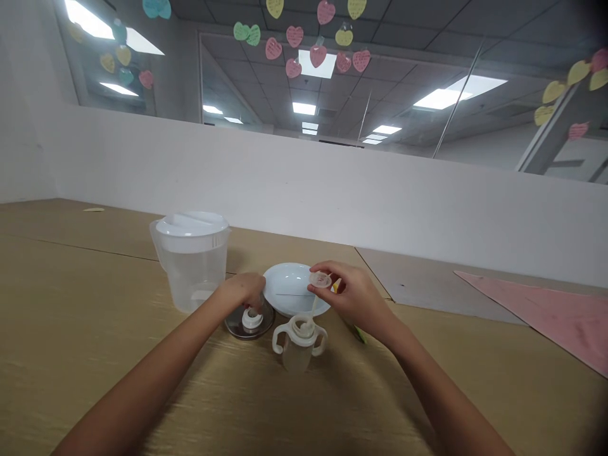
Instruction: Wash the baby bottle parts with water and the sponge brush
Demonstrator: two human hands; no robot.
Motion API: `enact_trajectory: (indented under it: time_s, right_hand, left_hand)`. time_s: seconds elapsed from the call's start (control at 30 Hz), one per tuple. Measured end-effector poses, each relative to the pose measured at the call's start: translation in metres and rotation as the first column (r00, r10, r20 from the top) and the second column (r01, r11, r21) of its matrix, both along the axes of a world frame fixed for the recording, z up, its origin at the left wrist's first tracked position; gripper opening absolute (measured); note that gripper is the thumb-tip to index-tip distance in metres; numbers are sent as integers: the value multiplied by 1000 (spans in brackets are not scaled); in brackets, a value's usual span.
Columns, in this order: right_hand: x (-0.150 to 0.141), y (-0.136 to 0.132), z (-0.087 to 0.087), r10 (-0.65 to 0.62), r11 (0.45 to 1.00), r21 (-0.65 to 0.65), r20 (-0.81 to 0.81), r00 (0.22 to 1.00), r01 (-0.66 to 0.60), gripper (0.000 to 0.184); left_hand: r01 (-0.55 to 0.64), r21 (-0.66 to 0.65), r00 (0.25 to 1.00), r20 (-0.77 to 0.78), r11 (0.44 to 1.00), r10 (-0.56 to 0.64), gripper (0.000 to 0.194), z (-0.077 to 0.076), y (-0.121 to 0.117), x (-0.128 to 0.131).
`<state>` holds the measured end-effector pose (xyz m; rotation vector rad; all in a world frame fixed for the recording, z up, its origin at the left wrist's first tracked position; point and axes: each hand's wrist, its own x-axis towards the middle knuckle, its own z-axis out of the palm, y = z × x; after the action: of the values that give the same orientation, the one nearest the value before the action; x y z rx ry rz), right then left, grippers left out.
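My right hand (354, 292) pinches a small clear round lid piece (320, 279) between thumb and fingers, above a sippy cup. From beneath that piece a thin pale straw (314, 305) runs down toward the cup's mouth. The sippy cup (298, 354) stands upright, translucent, with two white side handles and an uncovered top. On a dark round metal plate (232, 330) lies a white screw ring (252, 318). My left hand (244, 290) is curled over it, fingertips closed at the ring's far edge; the hand partly hides them.
A clear pitcher (192, 272) with a white lid stands to the left. A white bowl (287, 275) sits behind the cup. Something green and yellow (360, 334) is partly hidden by my right hand. A pink sheet (560, 316) lies far right, before a white wall (285, 183).
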<state>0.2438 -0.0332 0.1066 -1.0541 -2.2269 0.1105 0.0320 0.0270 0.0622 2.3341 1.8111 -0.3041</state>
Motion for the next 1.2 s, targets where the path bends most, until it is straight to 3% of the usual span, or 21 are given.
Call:
enact_trajectory:
  time_s: [0.17, 0.33, 0.47, 0.6, 0.7, 0.77, 0.9, 1.03, 1.13, 1.2]
  right_hand:
    - [2, 3, -8, 11, 995, -100, 275, 961, 17, 27]
    - [5, 6, -15, 84, 976, -218, 372, 924, -1, 37]
    - [3, 8, -16, 106, 964, -265, 288, 952, -27, 49]
    - [-4, 5, -12, 157, 964, -230, 89, 984, -133, 68]
    - [-8, 2, -9, 261, 949, -179, -12, 965, -259, 51]
    - [-8, 0, -7, 270, 945, -177, -55, 961, -275, 39]
    - [-5, -5, -6, 251, 942, -194, -131, 959, -273, 40]
    - [-1, -11, -3, 308, 916, -193, -222, 925, -351, 40]
    - [2, -13, -1, 372, 879, -204, -275, 887, -432, 42]
    - [3, -12, 0, 378, 871, -217, -275, 884, -440, 43]
  left_hand:
    - [0, 37, 1000, -22, 999, 1, 32, 9, -7, 0]
    - [6, 205, 999, -45, 979, 3, 16, 37, -31, -8]
    - [47, 432, 998, -61, 901, -23, 17, 59, -63, -1]
    - [191, 578, 975, -19, 794, -221, 14, 60, -85, 16]
    - [263, 675, 943, -28, 689, -332, 13, 52, -90, 25]
    - [255, 707, 934, -3, 660, -358, 12, 50, -92, 26]
    - [193, 674, 874, 211, 713, -437, 18, 62, -99, 23]
    - [163, 608, 735, 450, 777, -507, 25, 80, -109, 15]
    - [177, 571, 648, 546, 802, -531, 25, 87, -111, 9]
    - [184, 538, 635, 574, 823, -517, 26, 86, -107, 8]
